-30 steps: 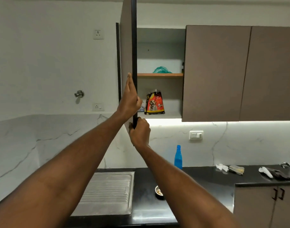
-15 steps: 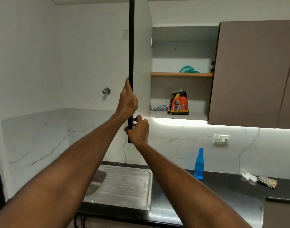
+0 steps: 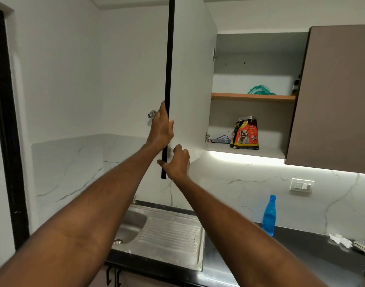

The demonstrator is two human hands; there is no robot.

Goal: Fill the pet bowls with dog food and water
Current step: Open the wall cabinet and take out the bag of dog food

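A wall cupboard stands open, its white-lined door [image 3: 189, 79] swung out to the left. My left hand [image 3: 161, 129] lies along the door's black outer edge, fingers up. My right hand [image 3: 176, 161] grips the door's bottom corner. On the cupboard's lower shelf stands a red, yellow and black dog food bag [image 3: 244, 134] with a dog's picture, upright, well to the right of both hands. A blue water bottle [image 3: 269, 215] stands on the black counter by the back wall. No pet bowl is in view.
A steel sink [image 3: 167, 230] with a drainboard lies below my arms. Green netting [image 3: 261, 90] sits on the orange upper shelf. A closed brown cupboard door [image 3: 332, 100] is on the right. A wall tap [image 3: 151, 114], a socket [image 3: 301, 184] and crumpled cloths [image 3: 351, 243] are nearby.
The cupboard door has swung wider to the left with both hands on it. My view has turned left; the bowl on the counter has dropped out of sight.
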